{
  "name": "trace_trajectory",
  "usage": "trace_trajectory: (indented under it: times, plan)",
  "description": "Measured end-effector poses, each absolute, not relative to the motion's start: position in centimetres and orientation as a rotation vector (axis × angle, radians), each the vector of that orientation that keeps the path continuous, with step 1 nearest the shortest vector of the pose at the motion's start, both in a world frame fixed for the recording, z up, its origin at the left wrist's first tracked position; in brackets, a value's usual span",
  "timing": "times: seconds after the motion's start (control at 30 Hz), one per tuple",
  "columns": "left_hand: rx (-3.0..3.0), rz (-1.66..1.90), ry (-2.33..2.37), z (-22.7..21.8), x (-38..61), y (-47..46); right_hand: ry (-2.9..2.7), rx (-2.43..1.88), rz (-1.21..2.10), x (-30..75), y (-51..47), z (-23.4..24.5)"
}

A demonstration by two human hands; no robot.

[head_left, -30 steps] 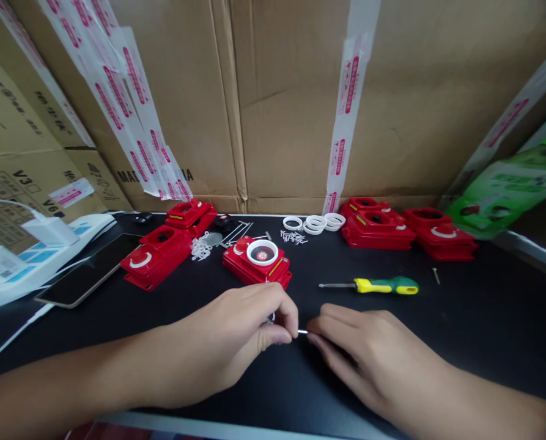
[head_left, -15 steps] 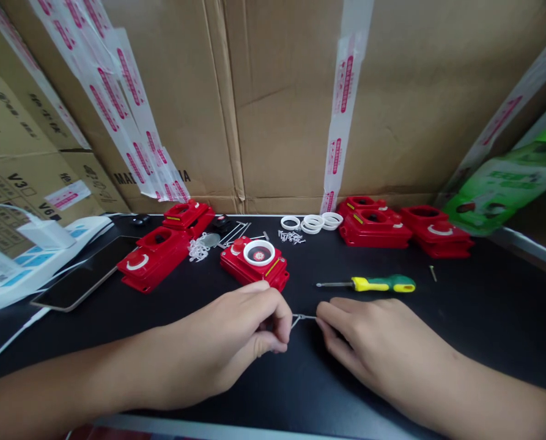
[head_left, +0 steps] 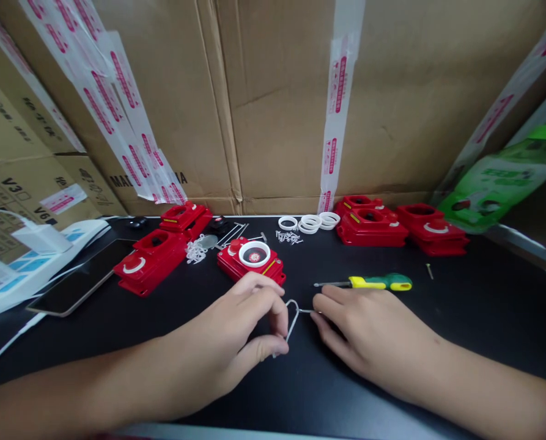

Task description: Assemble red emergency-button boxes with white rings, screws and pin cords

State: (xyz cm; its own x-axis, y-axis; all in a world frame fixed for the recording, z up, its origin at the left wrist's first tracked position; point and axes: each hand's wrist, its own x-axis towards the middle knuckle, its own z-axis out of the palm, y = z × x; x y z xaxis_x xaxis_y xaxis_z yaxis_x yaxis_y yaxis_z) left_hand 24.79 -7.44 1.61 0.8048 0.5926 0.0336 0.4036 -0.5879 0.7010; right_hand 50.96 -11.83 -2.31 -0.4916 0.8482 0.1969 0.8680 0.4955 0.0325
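Seen from the head camera, a person's left hand (head_left: 240, 324) and right hand (head_left: 364, 324) work just apart over a black tabletop (head_left: 307, 385), both pinching a thin, bent, silver-coloured wire piece (head_left: 293, 324) between thumb and fingers, the wire bridging the gap. The tabletop runs from between the forearms to its pale front edge (head_left: 190, 431); beyond both hands, a brown cardboard wall (head_left: 282, 122) bounds the far edge. One red plastic box (head_left: 240, 267) with a white ring sits just beyond the left hand. At least two more stand farther left, at least three beyond the right hand. One yellow-and-green-handled screwdriver (head_left: 380, 283) lies just past the right hand, one loose screw (head_left: 430, 271) farther right. At least four white rings (head_left: 309, 223) lie beyond the gap.
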Motion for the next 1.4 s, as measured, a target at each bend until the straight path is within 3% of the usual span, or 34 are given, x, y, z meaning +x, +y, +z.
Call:
trace_trajectory:
  times: [0.23, 0.53, 0.83, 1.07, 1.4]
  plan:
    - [2.181, 0.503, 0.663, 1.1, 24.7, -8.0, -2.480, -1.331, -0.110, 50.5, -12.2, -1.8]
    - [1.861, 0.644, 0.505, 0.5, 24.7, -7.8, -2.339, -0.963, 0.647, 49.5, -13.6, -0.8]
    - [1.674, 0.308, 0.587, 0.2, 25.6, -7.4, -1.603, -1.028, 1.266, 49.2, -12.8, -1.7]
    - [1.942, 0.291, 0.602, 1.1, 25.6, -7.3, -1.355, -1.072, 1.281, 49.5, -11.7, -1.4]
    - [2.134, 0.684, 0.526, 0.8, 25.4, -6.8, -1.462, -1.116, 1.430, 49.3, -11.5, -2.4]
